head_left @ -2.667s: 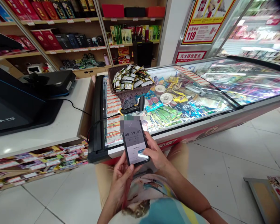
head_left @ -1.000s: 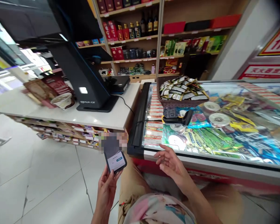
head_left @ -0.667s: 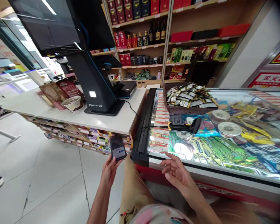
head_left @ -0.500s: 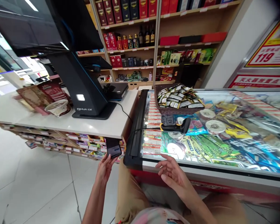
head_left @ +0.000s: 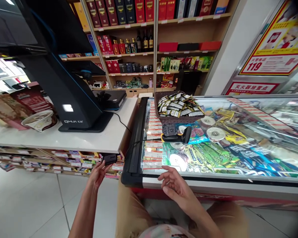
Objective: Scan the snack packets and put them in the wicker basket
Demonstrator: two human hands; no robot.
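Under the white counter's (head_left: 89,138) edge, the left hand (head_left: 97,173) pinches a dark phone (head_left: 110,159) by its end, holding it flat; the right hand (head_left: 175,188) hangs empty, fingers loosely spread, by the freezer's (head_left: 213,183) rim.

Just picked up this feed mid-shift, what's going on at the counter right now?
A person sits by a shop counter. Their left hand holds a dark phone up at the front edge of the white counter, under its lip. Their right hand is open and empty, hovering at the near rim of the glass-topped freezer. A barcode scanner lies untouched on the glass, in front of a basket of sachets.
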